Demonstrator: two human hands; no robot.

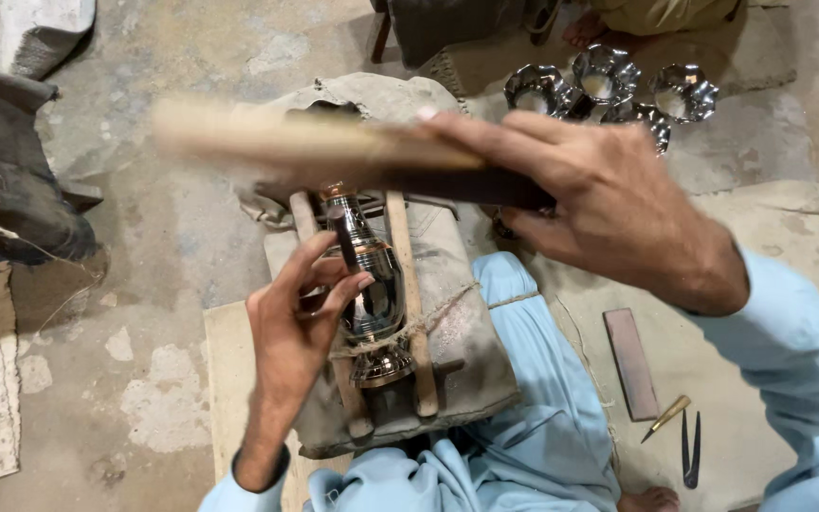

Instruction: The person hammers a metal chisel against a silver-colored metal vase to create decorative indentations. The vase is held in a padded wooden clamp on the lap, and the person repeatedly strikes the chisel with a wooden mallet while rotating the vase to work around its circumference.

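Our left fingers (338, 270) pinch a thin tool against the vase (372, 294), which lies tied by cord between two sticks (411, 303) on a cloth pad (466, 351) over our lap. Our right hand (599, 204) has its fingers wrapped around a blurred wooden mallet (315, 142) that hides the vase's neck. Beyond stand shiny metal cups (609, 85); a flat block (629, 360), punch (665, 417) and pincers (690, 450) lie on the mat (770, 237) by our right sleeve.

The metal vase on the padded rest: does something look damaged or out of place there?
Nothing stands out. The metal vase lies straight between two wooden bars, tied with cord, the left hand steadying it. The right hand holds a wooden stick, which is blurred.
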